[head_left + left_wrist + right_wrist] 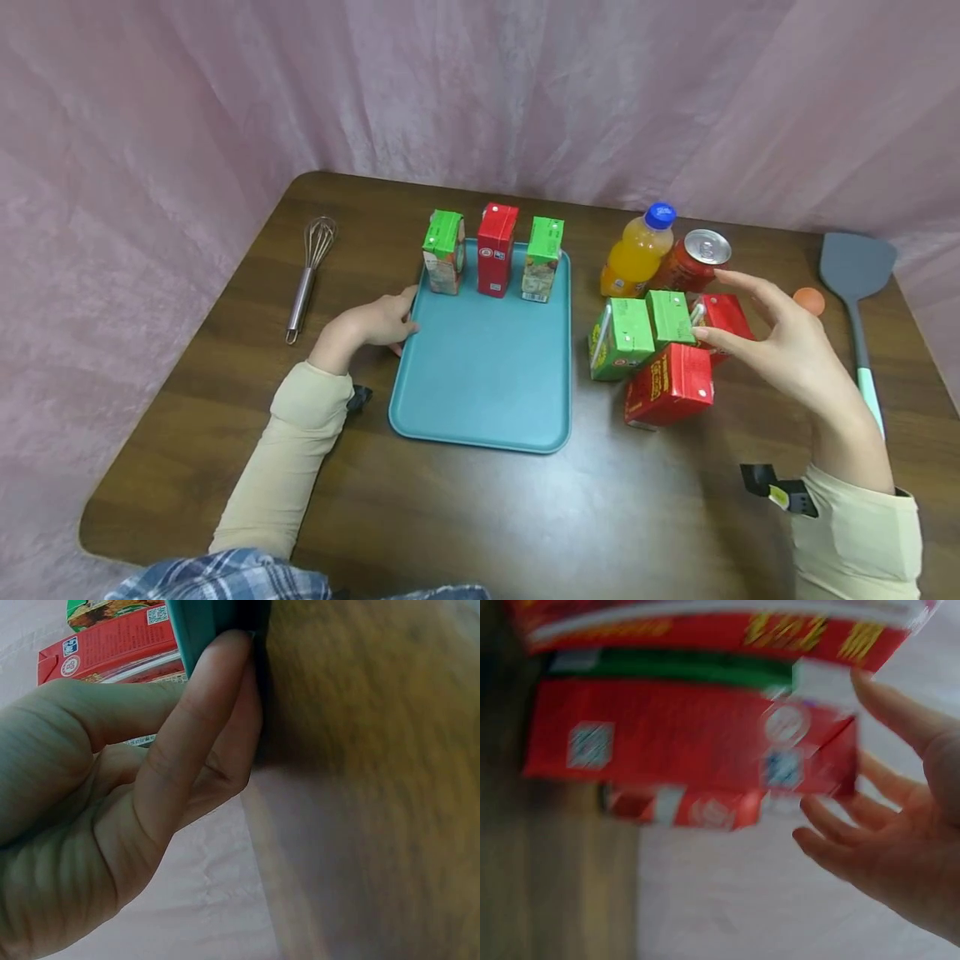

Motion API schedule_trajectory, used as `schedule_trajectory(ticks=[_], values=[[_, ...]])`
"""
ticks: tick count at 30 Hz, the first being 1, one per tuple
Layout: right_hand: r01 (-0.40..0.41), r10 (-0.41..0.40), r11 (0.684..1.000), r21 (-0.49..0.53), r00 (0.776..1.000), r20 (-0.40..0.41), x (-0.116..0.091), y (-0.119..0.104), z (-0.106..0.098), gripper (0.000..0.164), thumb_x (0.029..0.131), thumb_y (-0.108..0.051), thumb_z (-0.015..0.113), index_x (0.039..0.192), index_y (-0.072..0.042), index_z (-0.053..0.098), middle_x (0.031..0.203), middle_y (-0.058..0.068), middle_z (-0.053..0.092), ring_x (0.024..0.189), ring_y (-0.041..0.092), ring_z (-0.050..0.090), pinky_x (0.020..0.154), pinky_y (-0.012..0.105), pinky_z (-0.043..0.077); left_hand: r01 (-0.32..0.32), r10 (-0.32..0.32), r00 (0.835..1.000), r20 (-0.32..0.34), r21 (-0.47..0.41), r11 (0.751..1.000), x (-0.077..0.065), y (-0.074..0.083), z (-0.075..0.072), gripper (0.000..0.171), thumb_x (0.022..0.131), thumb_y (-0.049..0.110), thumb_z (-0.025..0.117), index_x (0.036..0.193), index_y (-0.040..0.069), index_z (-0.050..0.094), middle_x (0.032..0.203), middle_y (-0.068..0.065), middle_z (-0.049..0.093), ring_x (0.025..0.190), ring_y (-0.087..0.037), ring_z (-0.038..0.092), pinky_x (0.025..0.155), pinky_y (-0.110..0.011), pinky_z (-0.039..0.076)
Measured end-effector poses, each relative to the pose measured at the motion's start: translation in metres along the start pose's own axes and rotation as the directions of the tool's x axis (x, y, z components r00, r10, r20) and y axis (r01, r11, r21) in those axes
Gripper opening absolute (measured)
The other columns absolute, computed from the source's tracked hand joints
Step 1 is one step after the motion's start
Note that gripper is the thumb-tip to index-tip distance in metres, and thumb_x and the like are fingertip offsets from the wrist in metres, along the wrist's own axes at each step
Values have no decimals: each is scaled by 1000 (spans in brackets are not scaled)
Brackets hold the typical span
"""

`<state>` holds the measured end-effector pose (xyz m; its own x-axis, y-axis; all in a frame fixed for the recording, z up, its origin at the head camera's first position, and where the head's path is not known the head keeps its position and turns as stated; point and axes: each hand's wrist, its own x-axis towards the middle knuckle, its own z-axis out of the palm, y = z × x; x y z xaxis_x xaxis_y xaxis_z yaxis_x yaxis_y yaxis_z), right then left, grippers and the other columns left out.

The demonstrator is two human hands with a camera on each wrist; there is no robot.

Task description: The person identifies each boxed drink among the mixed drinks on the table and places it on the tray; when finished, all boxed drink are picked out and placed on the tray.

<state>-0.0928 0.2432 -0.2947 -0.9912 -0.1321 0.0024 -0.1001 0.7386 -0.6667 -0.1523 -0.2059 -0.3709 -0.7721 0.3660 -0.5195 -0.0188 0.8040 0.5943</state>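
At the left edge of the teal tray [487,375], my left hand [375,322] pinches the rim, also seen in the left wrist view, where fingers [191,735] bend against the tray's side [196,630]. My right hand [798,354] hovers over a cluster of juice boxes, thumb and fingers spread apart. Its thumb tip is by a green juice box [670,318]; whether they touch I cannot tell. Around it stand another green juice box [630,329], a front red juice box [678,383] and a rear red juice box [726,317]. The right wrist view is blurred.
On the tray's far end stand a left green-topped box [445,250], a red box [496,254] and a right green-topped box [542,262]. Behind the cluster are an orange drink bottle [636,254] and a red can [686,265]. A whisk [307,279] and spatula [857,271] lie at the sides.
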Motion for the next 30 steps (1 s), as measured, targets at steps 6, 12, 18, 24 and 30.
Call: schedule_trajectory(ticks=[6,12,18,24,30], values=[[29,-35,998,61,995,98,0,26,2,74,82,-21,73,144,-23,34,129,5,46,106,11,52,72,10,47,-21,21,1000,-2,-8,1000,0,-2,3,69,97,5,44,147,-2,-1,91,-19,57,66,-20,65,66,-31,53],[126,-148,978,165,981,123,8,45,6,86,77,-1,74,147,-21,27,123,-5,45,98,-3,51,71,14,50,-12,12,1000,-17,-1,1000,1,0,1,69,97,6,44,147,-2,-2,91,-19,57,65,-20,64,66,-31,53],[143,-153,980,140,987,59,8,53,14,86,71,6,76,142,-14,31,116,-13,45,96,-6,50,69,12,49,-12,12,1000,-11,-1,1000,1,1,0,69,97,6,44,147,-2,-2,90,-18,57,65,-20,64,65,-31,53],[173,-172,984,38,985,-23,4,52,13,78,69,-4,81,135,-12,41,110,-13,50,92,-8,50,69,8,45,-2,2,1000,-17,4,1000,3,-3,1,69,97,7,44,147,-3,-2,89,-17,57,64,-19,64,65,-30,52],[89,-89,996,-5,986,-139,-11,41,6,79,68,-14,84,135,-20,44,108,-17,50,91,-8,49,68,5,41,-8,8,1000,-4,-26,1000,1,-4,3,68,98,6,43,147,-2,-3,90,-18,59,65,-20,64,66,-30,52]])
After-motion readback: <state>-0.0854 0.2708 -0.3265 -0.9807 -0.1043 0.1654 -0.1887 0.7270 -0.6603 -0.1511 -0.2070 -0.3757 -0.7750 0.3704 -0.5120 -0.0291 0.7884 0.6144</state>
